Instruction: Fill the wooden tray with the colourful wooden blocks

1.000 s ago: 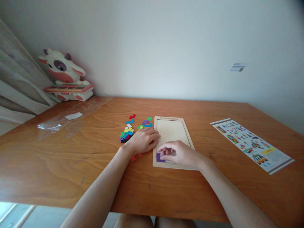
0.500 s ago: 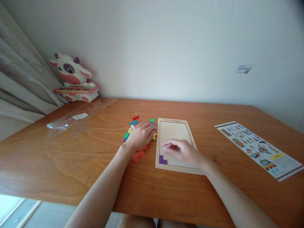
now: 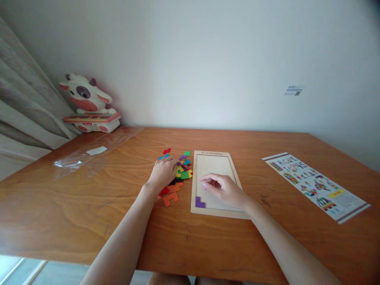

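A wooden puzzle tray (image 3: pixel 194 186) lies on the table, with a purple piece (image 3: pixel 200 202) in its near left corner. Left of it is a loose heap of coloured pieces, among them a green piece (image 3: pixel 187 153) and an orange piece (image 3: pixel 171 199). My left hand (image 3: pixel 164 172) rests over the left part of this heap, its fingertips among the pieces; what is under them is hidden. Above the tray's middle hovers my right hand (image 3: pixel 224 189), fingers curled with the tips close together; whether a small thing is between them cannot be made out.
A printed pattern sheet (image 3: pixel 316 184) lies at the right. Clear plastic wrapping (image 3: pixel 71 162) is spread at the left, in front of a cow-shaped toy keyboard (image 3: pixel 92 103). A curtain (image 3: pixel 23 99) hangs at the far left, and a wall stands behind the table.
My left hand has shifted left over the heap, uncovering yellow, green, blue and black pieces. My right hand stays over the tray. The whole view has shifted slightly.
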A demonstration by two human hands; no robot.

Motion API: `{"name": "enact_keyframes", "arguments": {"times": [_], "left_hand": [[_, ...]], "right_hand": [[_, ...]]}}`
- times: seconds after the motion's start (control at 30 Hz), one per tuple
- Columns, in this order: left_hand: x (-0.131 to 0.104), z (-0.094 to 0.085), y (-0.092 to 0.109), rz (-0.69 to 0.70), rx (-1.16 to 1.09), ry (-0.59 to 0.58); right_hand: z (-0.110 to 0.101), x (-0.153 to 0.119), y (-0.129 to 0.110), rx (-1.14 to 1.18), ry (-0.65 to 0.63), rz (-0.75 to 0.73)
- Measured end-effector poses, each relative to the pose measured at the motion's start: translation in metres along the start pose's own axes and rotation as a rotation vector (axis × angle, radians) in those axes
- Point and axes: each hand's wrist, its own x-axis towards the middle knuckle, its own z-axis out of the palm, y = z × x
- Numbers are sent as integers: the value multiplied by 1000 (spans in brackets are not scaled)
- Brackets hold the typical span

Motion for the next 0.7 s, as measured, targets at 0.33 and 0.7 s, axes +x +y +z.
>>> {"name": "enact_keyframes", "arguments": {"times": [0.33,0.7], "left_hand": [[1,1,-1,-178,-174,79],[-4,-8,59,135,-852,-115]], "right_hand": [[-1,0,-2,2,35,13],[-6,8,8,192,221,13]]}}
